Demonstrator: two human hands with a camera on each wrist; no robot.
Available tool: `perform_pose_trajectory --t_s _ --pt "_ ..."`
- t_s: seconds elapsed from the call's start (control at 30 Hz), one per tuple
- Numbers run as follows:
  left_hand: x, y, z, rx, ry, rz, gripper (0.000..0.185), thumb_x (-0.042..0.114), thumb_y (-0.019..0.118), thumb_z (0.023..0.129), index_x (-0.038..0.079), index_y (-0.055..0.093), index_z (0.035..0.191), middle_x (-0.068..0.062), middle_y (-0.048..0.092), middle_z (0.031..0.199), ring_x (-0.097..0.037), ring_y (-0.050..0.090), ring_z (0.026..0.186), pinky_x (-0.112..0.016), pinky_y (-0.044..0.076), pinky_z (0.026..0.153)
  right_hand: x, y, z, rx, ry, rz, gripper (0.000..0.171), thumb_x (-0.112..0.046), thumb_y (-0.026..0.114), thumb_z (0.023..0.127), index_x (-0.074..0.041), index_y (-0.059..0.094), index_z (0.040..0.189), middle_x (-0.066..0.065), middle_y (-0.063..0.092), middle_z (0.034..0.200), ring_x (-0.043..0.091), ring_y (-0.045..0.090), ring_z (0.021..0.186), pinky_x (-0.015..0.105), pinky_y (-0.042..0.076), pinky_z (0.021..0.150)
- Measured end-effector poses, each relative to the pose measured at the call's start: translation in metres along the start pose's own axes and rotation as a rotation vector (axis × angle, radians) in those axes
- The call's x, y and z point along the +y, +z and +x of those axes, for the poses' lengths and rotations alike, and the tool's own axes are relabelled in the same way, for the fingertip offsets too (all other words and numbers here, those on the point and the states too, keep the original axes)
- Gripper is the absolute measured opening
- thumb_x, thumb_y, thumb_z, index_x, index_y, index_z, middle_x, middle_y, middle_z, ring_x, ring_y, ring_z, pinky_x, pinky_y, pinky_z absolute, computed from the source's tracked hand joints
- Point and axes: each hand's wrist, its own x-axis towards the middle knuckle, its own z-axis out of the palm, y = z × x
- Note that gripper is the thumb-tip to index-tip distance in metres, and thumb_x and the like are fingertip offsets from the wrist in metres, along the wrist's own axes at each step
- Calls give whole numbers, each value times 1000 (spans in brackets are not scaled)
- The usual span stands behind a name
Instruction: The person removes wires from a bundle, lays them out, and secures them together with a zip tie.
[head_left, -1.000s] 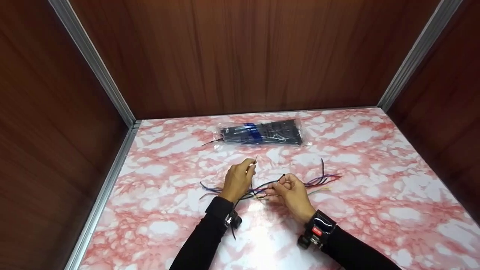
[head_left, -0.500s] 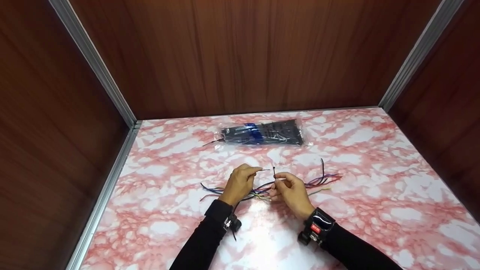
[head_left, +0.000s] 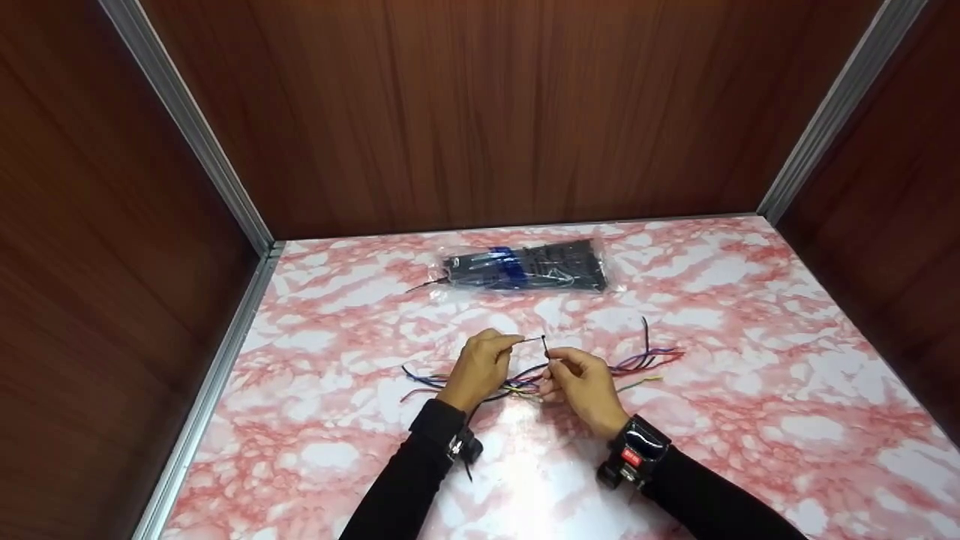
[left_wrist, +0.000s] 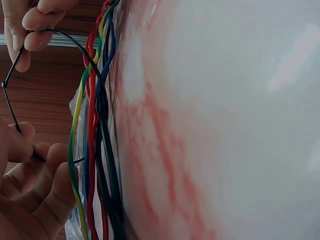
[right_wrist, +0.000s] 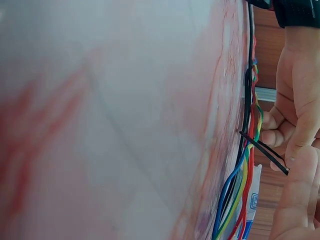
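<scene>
Both hands work on a thin black cable tie [head_left: 546,349] that loops around a loose bundle of coloured wires [left_wrist: 91,150]. My left hand [head_left: 478,369] pinches the tie's tail between thumb and forefinger, with its tip right at the small head [head_left: 543,337]. Just below the head, my right hand [head_left: 589,390] pinches the strap, so the head sticks up. In the right wrist view the doubled strap [right_wrist: 265,153] passes across the wires to the fingertips. Red, blue, black and yellow-green wires lie under and between the hands, partly hidden by them.
A clear plastic bag [head_left: 525,268] of black cable ties with a blue label lies farther back on the marbled pink-white table [head_left: 712,420]. One black tie end [head_left: 426,285] pokes out at its left. Brown wood-look panels [head_left: 480,112] close off the back and both sides.
The left hand has brought the tie's tail level and rightward until its tip meets the head. The right hand has turned the head upright and slightly left. The wires stay in place.
</scene>
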Motion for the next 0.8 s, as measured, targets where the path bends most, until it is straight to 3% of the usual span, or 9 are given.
perform_pose_trajectory --t_s 0.27,0.43,0.6,0.67,0.8 --pt "3 -1 0 -26 7 25 31 -5 57 87 8 74 110 -2 61 80 -15 60 77 -26 50 73 -2 -1 -2 -24 8 -65 27 2 55 95 12 59 120 32 62 89 27 67 61 44 56 60" --pt "4 0 -1 -46 4 82 33 -4 58 86 10 74 111 0 56 79 -13 58 73 -27 50 67 -4 -1 -2 -5 -53 -295 25 -4 55 96 2 66 118 25 62 77 35 63 53 42 53 46" --pt "3 0 -1 -31 22 75 33 -5 57 86 9 74 110 0 55 78 -13 59 72 -26 50 67 -6 0 -2 31 -140 -519 25 -8 55 95 -10 70 116 16 63 72 23 57 44 31 45 40" --pt "4 0 0 -25 41 69 33 -6 56 87 9 74 110 -1 55 78 -13 58 73 -25 50 68 -7 0 -2 47 -184 -580 25 -9 57 94 -14 71 114 12 65 74 13 55 46 30 46 44" --pt "6 0 1 -21 87 76 33 -6 56 86 8 74 109 -1 54 78 -13 58 73 -24 49 68 -5 0 0 50 -288 -685 24 -6 58 92 -12 73 109 7 69 84 10 56 60 31 48 59"
